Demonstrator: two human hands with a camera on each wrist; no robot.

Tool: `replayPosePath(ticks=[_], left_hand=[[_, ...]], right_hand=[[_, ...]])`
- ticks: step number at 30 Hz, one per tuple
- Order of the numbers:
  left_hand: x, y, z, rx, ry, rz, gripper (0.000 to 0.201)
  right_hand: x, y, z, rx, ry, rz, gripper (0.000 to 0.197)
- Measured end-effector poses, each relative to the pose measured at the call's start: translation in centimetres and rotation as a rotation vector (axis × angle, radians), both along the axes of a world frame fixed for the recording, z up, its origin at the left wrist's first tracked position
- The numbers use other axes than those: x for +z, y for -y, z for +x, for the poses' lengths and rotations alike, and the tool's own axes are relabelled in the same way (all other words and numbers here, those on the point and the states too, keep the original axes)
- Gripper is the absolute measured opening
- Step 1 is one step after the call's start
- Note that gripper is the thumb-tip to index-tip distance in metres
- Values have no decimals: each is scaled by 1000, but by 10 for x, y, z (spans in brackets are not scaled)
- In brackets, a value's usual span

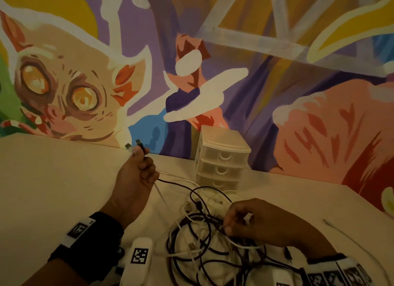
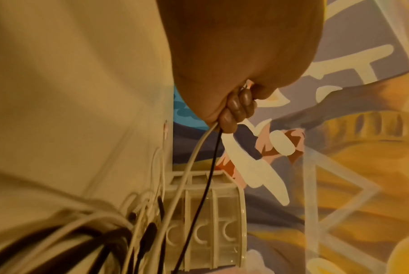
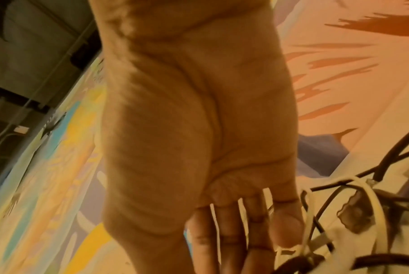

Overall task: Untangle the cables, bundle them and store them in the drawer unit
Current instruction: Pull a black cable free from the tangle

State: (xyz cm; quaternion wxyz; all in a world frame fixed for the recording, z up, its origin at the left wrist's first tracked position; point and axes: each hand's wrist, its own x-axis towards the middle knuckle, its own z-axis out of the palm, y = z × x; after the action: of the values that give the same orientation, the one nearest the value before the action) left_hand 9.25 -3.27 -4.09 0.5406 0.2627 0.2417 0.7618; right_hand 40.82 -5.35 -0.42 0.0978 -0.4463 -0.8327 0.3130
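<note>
A tangle of white and dark cables [image 1: 202, 245] lies on the white table [image 1: 53, 179] in front of me. My left hand [image 1: 138, 164] is raised to the left of the heap and grips one white and one black cable near their ends. The two plugs [image 1: 133, 145] stick up above the fist, and both strands run down into the heap. In the left wrist view the curled fingers [image 2: 238, 107] wrap the white cable [image 2: 189, 166]. My right hand [image 1: 241, 221] sits on the tangle's right side, pinching a dark strand. The small translucent drawer unit [image 1: 221, 157] stands behind, its three drawers closed.
A painted mural wall [image 1: 298, 93] runs directly behind the table and the drawer unit. A single thin white cable [image 1: 354, 243] lies apart at the right of the table. The table's right edge [image 1: 362, 202] slants toward me.
</note>
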Motion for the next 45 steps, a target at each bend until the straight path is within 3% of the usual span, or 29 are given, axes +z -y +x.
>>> replayPosePath(ticks=[9, 11, 14, 20, 25, 28, 33, 35, 39, 41, 45], left_hand=[[6, 10, 17, 18, -277, -37, 19], [7, 13, 19, -9, -341, -29, 20], [8, 19, 26, -75, -451, -15, 22], [13, 42, 54, -192, -946, 60, 25], [10, 43, 64, -285, -1104, 97, 17], [10, 39, 59, -169, -1025, 52, 20], [12, 28, 36, 115, -690, 9, 28], [9, 22, 30, 180, -572, -20, 24], [8, 11, 15, 262, -397, -53, 13], [10, 7, 5, 306, -306, -80, 13], [2, 2, 2, 330, -280, -115, 24]], right_hand=[[-3, 2, 0, 18, 121, 34, 6], [-2, 2, -3, -71, -8, 177, 5], [5, 1, -8, -249, -381, 346, 8], [-3, 6, -22, -159, -557, 202, 7], [-3, 5, -24, -161, -641, 154, 20], [-3, 6, -23, -170, -604, 154, 26], [1, 2, -6, -140, -241, 130, 24], [6, 7, -5, -87, -224, 87, 20], [19, 0, 16, -240, -384, 388, 14], [21, -6, 33, -299, -266, 444, 17], [9, -9, 37, -133, 91, 141, 8]])
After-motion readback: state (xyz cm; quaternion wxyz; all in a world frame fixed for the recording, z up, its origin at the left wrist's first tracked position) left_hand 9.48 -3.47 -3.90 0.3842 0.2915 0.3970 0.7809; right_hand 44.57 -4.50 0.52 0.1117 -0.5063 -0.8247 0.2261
